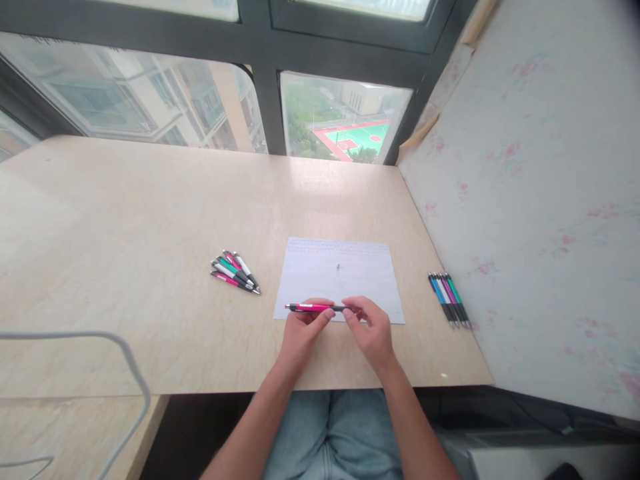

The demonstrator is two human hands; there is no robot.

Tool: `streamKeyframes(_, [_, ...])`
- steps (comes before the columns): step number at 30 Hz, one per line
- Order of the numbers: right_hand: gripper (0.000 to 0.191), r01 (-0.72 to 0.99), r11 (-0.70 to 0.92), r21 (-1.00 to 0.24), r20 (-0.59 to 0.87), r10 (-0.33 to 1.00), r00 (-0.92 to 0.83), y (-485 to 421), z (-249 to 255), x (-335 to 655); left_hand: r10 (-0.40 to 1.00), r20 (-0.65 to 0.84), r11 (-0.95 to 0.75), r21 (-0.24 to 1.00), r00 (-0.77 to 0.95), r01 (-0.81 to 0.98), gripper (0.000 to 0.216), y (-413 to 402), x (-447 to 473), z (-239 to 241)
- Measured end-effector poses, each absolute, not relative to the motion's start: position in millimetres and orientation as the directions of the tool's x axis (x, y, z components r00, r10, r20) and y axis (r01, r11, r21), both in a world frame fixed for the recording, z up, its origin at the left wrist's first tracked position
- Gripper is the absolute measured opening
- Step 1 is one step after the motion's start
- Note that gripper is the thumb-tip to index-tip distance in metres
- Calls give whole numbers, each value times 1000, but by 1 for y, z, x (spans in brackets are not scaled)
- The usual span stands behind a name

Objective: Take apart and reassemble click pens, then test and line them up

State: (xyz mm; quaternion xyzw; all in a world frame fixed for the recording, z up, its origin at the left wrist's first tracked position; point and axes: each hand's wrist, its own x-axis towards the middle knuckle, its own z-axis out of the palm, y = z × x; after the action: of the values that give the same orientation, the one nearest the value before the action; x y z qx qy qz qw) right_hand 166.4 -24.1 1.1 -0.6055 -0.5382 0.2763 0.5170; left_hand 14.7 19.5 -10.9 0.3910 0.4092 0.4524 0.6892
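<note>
We hold a pink pen crosswise over the near edge of the paper, the fingers of our left hand clamped on its barrel and those of our right hand pinched on its dark end. Faint writing runs along the paper's far edge, and a small dark spot shows near its middle. On the surface we see fanned pens left of the paper and a row of pens to its right.
</note>
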Motion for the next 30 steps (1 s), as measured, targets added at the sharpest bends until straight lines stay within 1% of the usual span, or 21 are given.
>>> streamKeyframes(5, [10,389,133,-912,244,936,254,-25,2,171,934,-231,304,915,273,-264,23,19,13,-10])
streamKeyframes(10, [9,380,115,-918,232,932,278,-31,10,173,937,-225,319,866,269,-385,19,21,14,-5])
streamKeyframes(14, [8,419,129,-899,260,926,275,-32,21,171,932,-251,350,815,262,-463,16,21,14,-3])
streamKeyframes(19, [7,482,183,-857,316,925,210,-30,31,170,923,-279,381,766,266,-517,14,20,13,-4])
streamKeyframes(23, [8,472,228,-852,349,918,187,-28,30,170,918,-292,395,744,269,-539,13,21,13,-3])
streamKeyframes(25, [8,437,210,-875,322,925,201,-27,28,169,915,-295,401,736,274,-546,14,21,13,-2])
streamKeyframes(28, [17,378,103,-920,209,945,252,-27,25,167,914,-295,401,760,278,-511,15,21,14,-1])
streamKeyframes(30, [13,378,23,-925,129,958,257,-26,24,167,917,-287,388,800,277,-457,17,20,14,0])
